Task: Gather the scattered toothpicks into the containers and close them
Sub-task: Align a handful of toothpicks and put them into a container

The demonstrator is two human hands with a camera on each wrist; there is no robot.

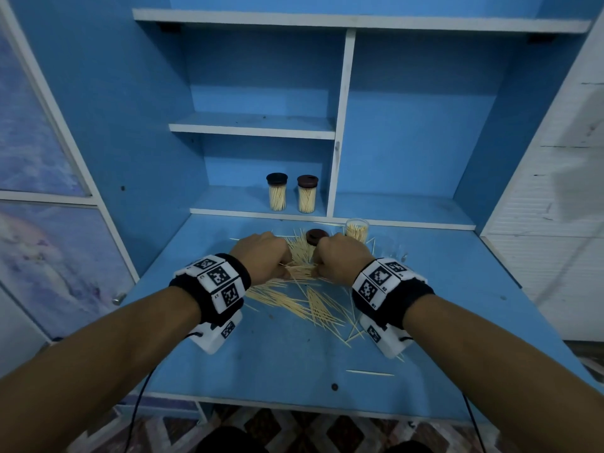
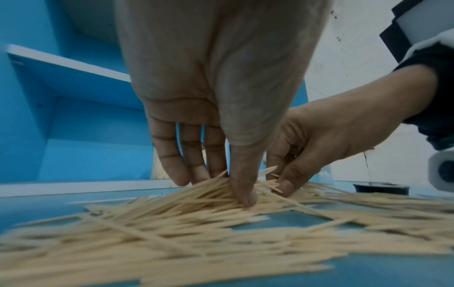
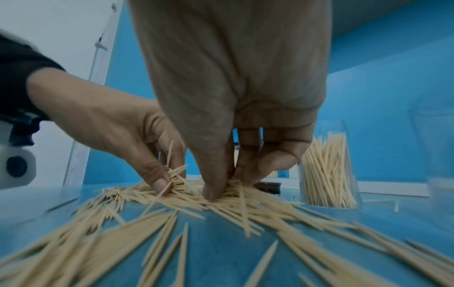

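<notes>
Both of my hands pinch into the toothpick pile at the centre of the head view.

My left hand point(image 1: 261, 256) and right hand point(image 1: 343, 256) sit side by side on the blue desk point(image 1: 277, 361), fingers and thumbs curled narrow around a bundle of toothpicks point(image 1: 300, 269); from above my knuckles hide the fingertips, and only the wrist views show the pinch. More loose toothpicks point(image 1: 313, 305) fan out toward the bottom of the frame, blurred in both wrist views. An open container point(image 1: 357, 228), partly filled, stands just above my right hand, its base hidden by it. A dark lid point(image 1: 316, 236) lies between my hands, partly covered. Two capped containers point(image 1: 292, 192) stand on the shelf above.
</notes>
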